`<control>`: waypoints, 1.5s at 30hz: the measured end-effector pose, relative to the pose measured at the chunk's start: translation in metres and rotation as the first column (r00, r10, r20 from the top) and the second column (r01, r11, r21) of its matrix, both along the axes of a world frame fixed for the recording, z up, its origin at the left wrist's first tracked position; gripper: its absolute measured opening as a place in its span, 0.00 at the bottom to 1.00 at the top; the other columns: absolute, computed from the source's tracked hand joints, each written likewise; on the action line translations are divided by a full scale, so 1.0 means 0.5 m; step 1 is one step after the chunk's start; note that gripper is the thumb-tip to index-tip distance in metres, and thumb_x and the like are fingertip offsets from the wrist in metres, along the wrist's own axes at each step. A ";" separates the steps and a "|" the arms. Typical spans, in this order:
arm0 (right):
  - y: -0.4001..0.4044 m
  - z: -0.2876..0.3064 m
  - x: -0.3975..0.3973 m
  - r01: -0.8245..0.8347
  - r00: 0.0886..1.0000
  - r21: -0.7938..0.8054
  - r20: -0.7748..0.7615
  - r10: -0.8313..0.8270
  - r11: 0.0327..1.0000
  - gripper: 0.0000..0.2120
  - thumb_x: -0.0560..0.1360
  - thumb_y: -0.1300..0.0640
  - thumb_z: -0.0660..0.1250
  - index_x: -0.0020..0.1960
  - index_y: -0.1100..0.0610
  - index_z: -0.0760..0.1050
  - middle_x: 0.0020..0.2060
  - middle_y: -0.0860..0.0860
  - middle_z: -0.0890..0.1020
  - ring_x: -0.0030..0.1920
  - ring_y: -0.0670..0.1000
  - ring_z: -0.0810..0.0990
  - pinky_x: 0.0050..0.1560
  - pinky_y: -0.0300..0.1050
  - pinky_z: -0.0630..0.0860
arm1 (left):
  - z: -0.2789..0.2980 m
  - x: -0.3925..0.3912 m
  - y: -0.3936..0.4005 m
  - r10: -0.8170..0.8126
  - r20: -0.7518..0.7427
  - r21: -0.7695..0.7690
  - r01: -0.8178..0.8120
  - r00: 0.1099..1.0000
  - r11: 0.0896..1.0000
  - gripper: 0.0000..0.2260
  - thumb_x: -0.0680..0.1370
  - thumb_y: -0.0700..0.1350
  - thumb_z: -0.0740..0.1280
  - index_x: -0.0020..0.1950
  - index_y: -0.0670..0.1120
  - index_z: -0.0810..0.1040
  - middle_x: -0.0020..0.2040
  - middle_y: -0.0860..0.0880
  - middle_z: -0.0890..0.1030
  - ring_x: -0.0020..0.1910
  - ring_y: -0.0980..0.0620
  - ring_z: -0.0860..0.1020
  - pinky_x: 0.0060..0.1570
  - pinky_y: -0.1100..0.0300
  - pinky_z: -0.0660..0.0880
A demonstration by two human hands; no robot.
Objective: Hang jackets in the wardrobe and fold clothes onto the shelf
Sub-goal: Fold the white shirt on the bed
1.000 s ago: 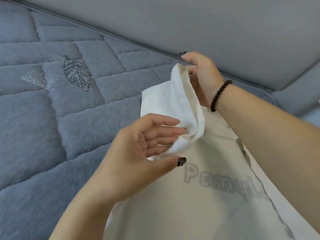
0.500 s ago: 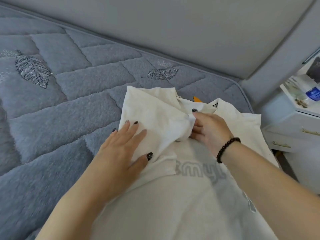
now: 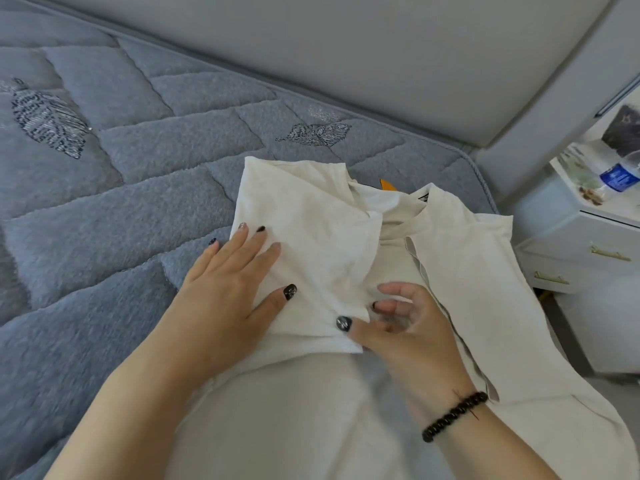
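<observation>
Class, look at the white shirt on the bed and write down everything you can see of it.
The white shirt is off-white, of soft, cotton-like cloth, and lies on the grey quilted bed cover. Its left sleeve is folded inward over the chest; the collar shows a dark label. The left hand presses flat on the folded part. The right hand, wearing a dark bead bracelet, touches the fold's lower corner with loosely curled fingers.

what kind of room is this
Most likely a bedroom: a cream shirt is being folded on a grey quilted mattress, against a padded headboard, with a white bedside cabinet alongside.
</observation>
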State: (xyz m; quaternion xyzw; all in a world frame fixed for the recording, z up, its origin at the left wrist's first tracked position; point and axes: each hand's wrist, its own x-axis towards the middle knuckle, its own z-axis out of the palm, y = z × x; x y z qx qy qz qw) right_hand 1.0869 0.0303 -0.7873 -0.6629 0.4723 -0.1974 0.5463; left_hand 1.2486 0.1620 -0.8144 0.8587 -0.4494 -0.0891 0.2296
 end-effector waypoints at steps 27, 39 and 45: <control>-0.307 -0.059 0.026 -0.018 0.981 -0.028 0.191 0.023 0.999 0.15 0.73 0.72 0.62 0.45 0.56 0.83 0.59 0.41 0.79 0.48 0.43 0.80 0.32 0.32 0.74 | 0.004 0.020 -0.034 0.066 -0.013 0.278 -0.060 0.998 0.959 0.34 0.70 0.74 0.36 0.76 0.69 0.43 0.79 0.61 0.45 0.77 0.59 0.40 0.73 0.47 0.33; -0.337 -0.085 0.014 0.073 0.968 -0.120 0.247 -0.042 0.990 0.23 0.67 0.80 0.57 0.36 0.56 0.82 0.53 0.48 0.84 0.53 0.40 0.81 0.55 0.39 0.78 | -0.012 0.156 -0.250 0.321 0.344 0.000 -0.342 0.882 0.940 0.32 0.79 0.55 0.56 0.77 0.39 0.53 0.71 0.39 0.65 0.68 0.39 0.65 0.66 0.41 0.61; -0.415 -0.022 0.056 0.025 1.000 -0.443 0.014 -0.021 0.896 0.22 0.66 0.76 0.58 0.39 0.51 0.80 0.44 0.45 0.82 0.51 0.48 0.80 0.57 0.41 0.74 | -0.040 0.190 -0.258 0.248 0.401 0.059 -0.295 0.882 0.954 0.26 0.79 0.57 0.56 0.72 0.44 0.66 0.68 0.42 0.69 0.67 0.41 0.66 0.68 0.39 0.58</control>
